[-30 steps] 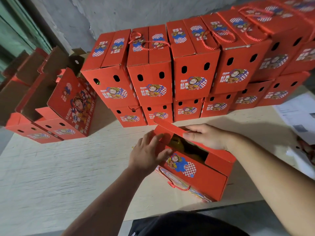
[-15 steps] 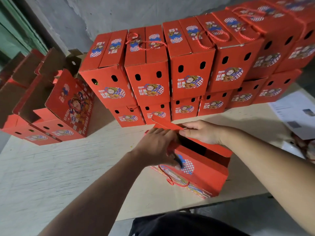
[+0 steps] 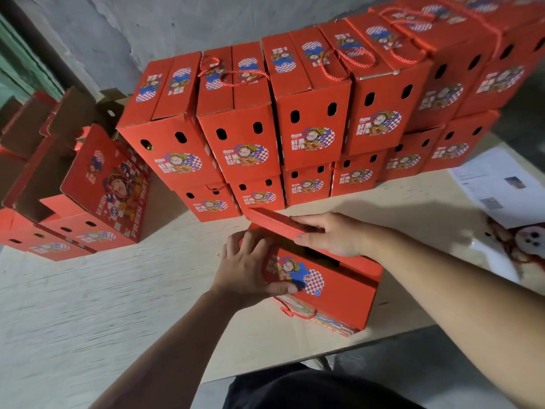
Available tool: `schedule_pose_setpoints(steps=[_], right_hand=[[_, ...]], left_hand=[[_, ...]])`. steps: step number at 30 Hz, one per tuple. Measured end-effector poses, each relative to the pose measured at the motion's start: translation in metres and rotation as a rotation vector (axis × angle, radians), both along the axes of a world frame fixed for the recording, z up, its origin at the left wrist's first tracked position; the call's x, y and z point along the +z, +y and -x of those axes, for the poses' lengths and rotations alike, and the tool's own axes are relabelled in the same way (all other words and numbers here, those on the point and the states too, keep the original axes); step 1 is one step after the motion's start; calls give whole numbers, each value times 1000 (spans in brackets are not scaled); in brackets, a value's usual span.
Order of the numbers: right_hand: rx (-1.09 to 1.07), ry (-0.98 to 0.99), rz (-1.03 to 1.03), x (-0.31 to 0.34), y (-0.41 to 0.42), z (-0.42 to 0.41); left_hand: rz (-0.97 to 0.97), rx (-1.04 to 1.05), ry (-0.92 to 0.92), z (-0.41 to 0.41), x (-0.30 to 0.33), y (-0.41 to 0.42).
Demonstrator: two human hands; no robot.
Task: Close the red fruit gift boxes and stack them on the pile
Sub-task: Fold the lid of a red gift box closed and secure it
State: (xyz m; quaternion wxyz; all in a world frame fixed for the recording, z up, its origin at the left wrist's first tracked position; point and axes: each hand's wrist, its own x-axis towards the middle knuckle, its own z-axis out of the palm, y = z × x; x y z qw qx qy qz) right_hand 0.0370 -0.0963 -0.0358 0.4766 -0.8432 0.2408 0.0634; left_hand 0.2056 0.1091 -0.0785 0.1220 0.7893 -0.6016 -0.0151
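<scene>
A red fruit gift box (image 3: 339, 293) lies on the table (image 3: 88, 305) in front of me, its red rope handle hanging at the near side. My left hand (image 3: 250, 267) grips the near top flap at the box's left end, thumb across the printed picture. The far flap (image 3: 274, 222) is pinched by my right hand (image 3: 330, 234), which holds it tilted over the opening. A narrow dark gap still shows between the flaps. Behind stands the pile of shut red boxes (image 3: 295, 113), two layers high along the wall.
Open red boxes (image 3: 82, 202) with raised flaps stand at the left of the table. Printed paper sheets (image 3: 501, 184) lie at the right edge. A grey wall runs behind the pile. The table's near edge is close to my body.
My left hand slid over the near flap and folded it down. My right hand lowered the far flap, so the fruit inside is no longer seen and the opening has narrowed.
</scene>
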Motion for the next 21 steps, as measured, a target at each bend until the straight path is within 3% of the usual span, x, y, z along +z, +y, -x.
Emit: schedule_pose_setpoints(steps=[3, 5, 7, 10, 13, 16, 21], right_hand=[[46, -4, 375, -17, 20, 11], [58, -103, 513, -24, 29, 18], [-41, -191, 439, -23, 27, 20], [-40, -26, 286, -17, 19, 27], [79, 149, 460, -19, 29, 47], [54, 117, 659, -26, 36, 55], [134, 48, 663, -25, 26, 49]], left_hand=[[13, 24, 33, 10, -9, 14], [26, 78, 53, 20, -15, 23], [35, 123, 70, 27, -18, 28], [60, 148, 135, 25, -18, 30], [162, 189, 159, 17, -17, 30], [269, 248, 94, 14, -9, 22], [241, 292, 41, 27, 9, 22]])
